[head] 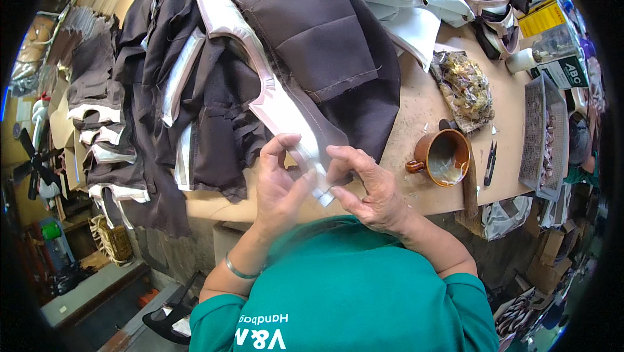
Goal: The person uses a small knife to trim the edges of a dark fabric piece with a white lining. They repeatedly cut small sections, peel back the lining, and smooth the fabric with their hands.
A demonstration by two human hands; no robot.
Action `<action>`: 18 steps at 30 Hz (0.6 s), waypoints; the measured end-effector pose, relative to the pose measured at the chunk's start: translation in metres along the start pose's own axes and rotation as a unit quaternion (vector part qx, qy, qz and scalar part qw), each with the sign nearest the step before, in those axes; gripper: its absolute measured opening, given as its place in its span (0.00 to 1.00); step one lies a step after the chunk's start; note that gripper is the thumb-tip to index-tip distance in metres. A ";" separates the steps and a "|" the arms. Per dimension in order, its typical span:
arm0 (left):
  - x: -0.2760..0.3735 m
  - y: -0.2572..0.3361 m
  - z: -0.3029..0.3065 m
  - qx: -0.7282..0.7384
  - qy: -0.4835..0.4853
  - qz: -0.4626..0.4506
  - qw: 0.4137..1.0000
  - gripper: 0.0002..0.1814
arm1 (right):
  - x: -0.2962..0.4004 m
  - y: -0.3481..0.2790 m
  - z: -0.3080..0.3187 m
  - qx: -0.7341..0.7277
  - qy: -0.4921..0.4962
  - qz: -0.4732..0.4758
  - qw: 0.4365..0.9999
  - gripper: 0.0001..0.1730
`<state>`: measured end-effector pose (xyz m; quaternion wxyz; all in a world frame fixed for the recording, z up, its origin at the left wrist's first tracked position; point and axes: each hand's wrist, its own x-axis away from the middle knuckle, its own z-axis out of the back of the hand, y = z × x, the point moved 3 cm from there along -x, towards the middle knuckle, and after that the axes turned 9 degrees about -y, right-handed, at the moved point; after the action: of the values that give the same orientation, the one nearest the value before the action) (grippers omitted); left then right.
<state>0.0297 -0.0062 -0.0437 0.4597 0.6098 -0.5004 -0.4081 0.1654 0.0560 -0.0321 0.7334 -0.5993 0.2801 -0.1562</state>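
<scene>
In front of me a dark brown fabric panel (pixel 307 103) carries a curved white facing piece (pixel 284 101) with pinkish folded edges. Its narrow lower end (pixel 319 188) is raised near the table's front edge, between both hands. My left hand (pixel 280 179) grips that end from the left, index finger on the edge and a blurred thumb over the strip. From the other side, my right hand (pixel 373 188) takes the end between its fingers and thumb; the exact contact is partly hidden. Beneath lie more brown fabric pieces (pixel 219 127) with white edging.
To the right stand a brown mug (pixel 444 157) with whitish residue, a bag of scraps (pixel 465 88), a black thread snipper (pixel 490 164) and a wire-mesh basket (pixel 541 142). A wooden-handled hammer (pixel 469 186) lies by the mug. Stacked brown-and-white pieces (pixel 105 152) hang at left.
</scene>
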 end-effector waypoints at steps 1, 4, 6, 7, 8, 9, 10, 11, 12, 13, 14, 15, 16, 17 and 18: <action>0.000 0.000 -0.001 -0.015 -0.003 0.002 1.000 0.27 | 0.000 -0.001 0.000 0.020 0.006 -0.005 1.000 0.33; -0.001 0.002 -0.005 -0.057 -0.015 -0.007 0.998 0.27 | 0.000 -0.003 -0.001 0.059 0.021 -0.019 0.998 0.33; -0.001 0.004 -0.008 -0.079 -0.027 -0.032 0.996 0.26 | 0.000 -0.004 -0.003 0.059 0.028 -0.029 0.997 0.34; -0.002 0.004 -0.008 -0.083 -0.027 -0.038 0.995 0.26 | -0.002 -0.006 -0.003 0.084 0.025 -0.023 0.996 0.34; -0.002 0.003 -0.009 -0.088 -0.026 -0.043 0.995 0.27 | -0.005 -0.009 -0.004 0.108 0.021 -0.017 0.994 0.33; -0.003 0.004 -0.009 -0.092 -0.026 -0.049 0.994 0.27 | -0.006 -0.011 -0.004 0.133 0.017 -0.011 0.991 0.33; -0.003 0.004 -0.008 -0.085 -0.023 -0.041 0.995 0.26 | -0.005 -0.008 -0.004 0.090 0.015 -0.020 0.996 0.33; -0.003 0.003 -0.007 -0.078 -0.021 -0.033 0.996 0.26 | -0.003 -0.003 -0.003 0.046 0.014 -0.028 0.998 0.33; -0.003 0.003 -0.006 -0.071 -0.018 -0.026 0.997 0.26 | -0.001 0.001 -0.003 0.003 0.013 -0.036 0.999 0.33; -0.003 0.003 -0.005 -0.087 -0.012 -0.028 0.996 0.27 | -0.001 0.003 -0.002 -0.007 0.014 -0.036 0.999 0.32; -0.003 0.001 -0.004 -0.103 -0.006 -0.029 0.994 0.27 | 0.000 0.004 -0.001 -0.017 0.015 -0.036 0.999 0.32; -0.003 0.001 -0.003 -0.120 0.001 -0.030 0.992 0.27 | 0.000 0.005 -0.001 -0.029 0.014 -0.035 0.999 0.31; -0.003 0.001 -0.003 -0.112 0.003 -0.027 0.993 0.28 | -0.001 0.003 -0.002 0.002 0.011 -0.031 0.999 0.31; -0.003 0.001 -0.003 -0.103 0.005 -0.023 0.994 0.28 | -0.002 -0.001 -0.002 0.033 0.008 -0.026 0.999 0.30; -0.003 0.001 -0.004 -0.094 0.006 -0.019 0.995 0.28 | -0.002 -0.003 -0.002 0.065 0.006 -0.022 0.998 0.30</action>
<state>0.0325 -0.0026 -0.0422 0.5099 0.5757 -0.4456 -0.4583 0.1630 0.0547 -0.0295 0.7653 -0.5556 0.2608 -0.1936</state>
